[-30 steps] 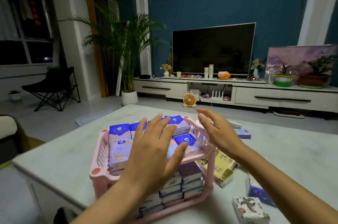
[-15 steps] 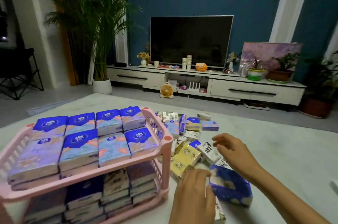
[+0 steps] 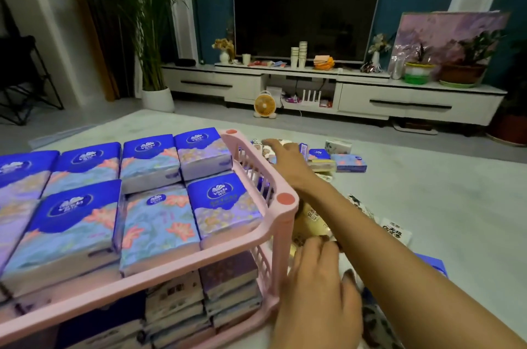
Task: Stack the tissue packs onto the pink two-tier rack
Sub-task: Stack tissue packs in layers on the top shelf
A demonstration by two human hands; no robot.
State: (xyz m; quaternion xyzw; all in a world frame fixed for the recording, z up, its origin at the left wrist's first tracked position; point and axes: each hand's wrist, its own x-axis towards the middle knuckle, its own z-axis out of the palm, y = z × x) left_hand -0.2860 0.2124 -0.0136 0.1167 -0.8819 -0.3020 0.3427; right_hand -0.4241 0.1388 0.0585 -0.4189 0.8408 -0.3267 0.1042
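- On the table [image 3: 427, 200], left side: pink two-tier rack [image 3: 286, 216].
- Top tier: I count two rows of blue tissue packs [image 3: 219, 203], flat, edge to edge.
- Bottom tier: darker packs [image 3: 228, 277] in piles.
- Loose packs [image 3: 349, 162] are scattered on the table right of the rack.
- Right hand [image 3: 288, 162]: fingers straight, over the far loose packs, gripping nothing.
- Left hand [image 3: 319, 291]: fingers relaxed, by the rack's near corner; can't tell if it touches anything.
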